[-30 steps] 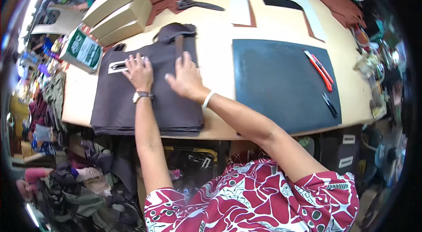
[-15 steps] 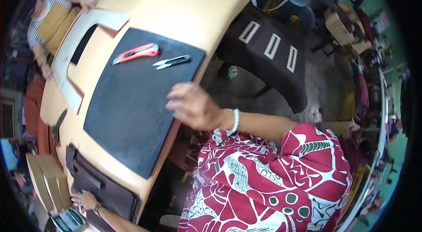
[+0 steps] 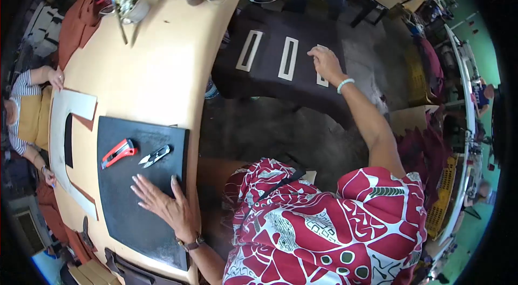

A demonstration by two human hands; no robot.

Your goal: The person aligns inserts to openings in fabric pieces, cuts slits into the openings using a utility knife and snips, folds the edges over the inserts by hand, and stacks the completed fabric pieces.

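Note:
My left hand [image 3: 167, 209], with a wristwatch, rests palm down and fingers spread on the black cutting mat [image 3: 143, 242]. Just beyond its fingertips lie a red utility knife [image 3: 118, 154] and a pair of thread snips [image 3: 155, 156]. My right hand [image 3: 327, 63], wearing a pale beaded bracelet, reaches over the rightmost pale rectangular frame [image 3: 322, 81] on a dark cloth-covered table. Its fingers are loosely bent and point left; they cover the frame's middle, and I see no grip on it. Two similar frames, a middle one [image 3: 288, 58] and a left one [image 3: 250, 50], lie beside it.
Across the light worktable [image 3: 156, 63], a person in a striped top holds a large pale U-shaped template [image 3: 67, 104] over brown material. Bottles and a pot [image 3: 137, 12] stand at the far end. A dark leather piece [image 3: 129, 269] lies at the near left.
The view has turned right. My right hand has swung from the mat's edge to the rightmost frame. My left hand has moved from the dark leather piece onto the mat.

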